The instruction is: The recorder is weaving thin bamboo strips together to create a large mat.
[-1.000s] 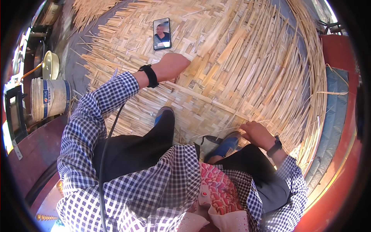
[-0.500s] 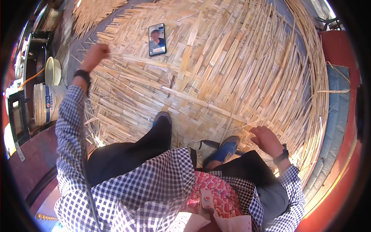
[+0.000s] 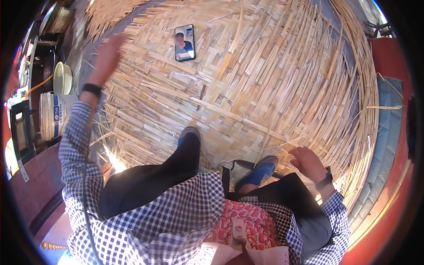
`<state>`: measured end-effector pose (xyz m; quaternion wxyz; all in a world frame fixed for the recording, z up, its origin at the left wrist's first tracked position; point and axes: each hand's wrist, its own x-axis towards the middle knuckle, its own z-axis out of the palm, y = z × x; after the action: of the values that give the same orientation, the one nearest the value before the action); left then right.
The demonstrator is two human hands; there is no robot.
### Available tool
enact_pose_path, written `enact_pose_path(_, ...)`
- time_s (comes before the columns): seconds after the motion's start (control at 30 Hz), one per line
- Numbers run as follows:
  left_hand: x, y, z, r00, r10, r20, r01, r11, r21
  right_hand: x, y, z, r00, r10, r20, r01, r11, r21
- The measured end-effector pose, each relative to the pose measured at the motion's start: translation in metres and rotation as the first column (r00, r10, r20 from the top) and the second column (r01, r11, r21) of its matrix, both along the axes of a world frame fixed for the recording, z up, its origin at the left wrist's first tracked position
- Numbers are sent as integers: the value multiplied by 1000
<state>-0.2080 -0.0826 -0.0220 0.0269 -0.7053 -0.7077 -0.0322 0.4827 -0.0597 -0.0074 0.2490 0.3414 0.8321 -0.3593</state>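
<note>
Left hand (image 3: 108, 57) has swung over to the left edge of the woven mat (image 3: 265, 84); a second ago it was just below the phone (image 3: 184, 43). Too blurry to tell its grip. Mat's still spread under the phone. Right hand (image 3: 308, 163) has barely budged near the right shoe (image 3: 263, 171), fingers half curled, can't tell if it's gripping.

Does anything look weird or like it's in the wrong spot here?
The phone does, a bit: it lies with its screen lit, right on top of the woven mat, which seems an odd spot for it. The mat's edges look ragged too, but I see nothing spilled.
</note>
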Motion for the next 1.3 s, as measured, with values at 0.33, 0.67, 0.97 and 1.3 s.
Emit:
enact_pose_path(0.33, 216, 13, -116, 900, -273, 339, 338, 929, -148, -27, 1, -1, 995, 69, -66, -67, 997, 40)
enact_pose_path(0.67, 38, 10, -62, 998, -43, -42, 42, 998, -44, -30, 13, -2, 994, 84, -71, -80, 995, 56)
enact_pose_path(0.97, -96, -60, 11, 603, 314, -734, -450, 893, 12, -3, 0, -9, 998, 61, 33, -61, 998, -4)
enact_pose_path(1.3, 192, 4, -140, 918, -378, 118, 392, 908, -144, -36, 9, -3, 993, 99, -59, -95, 994, 57)
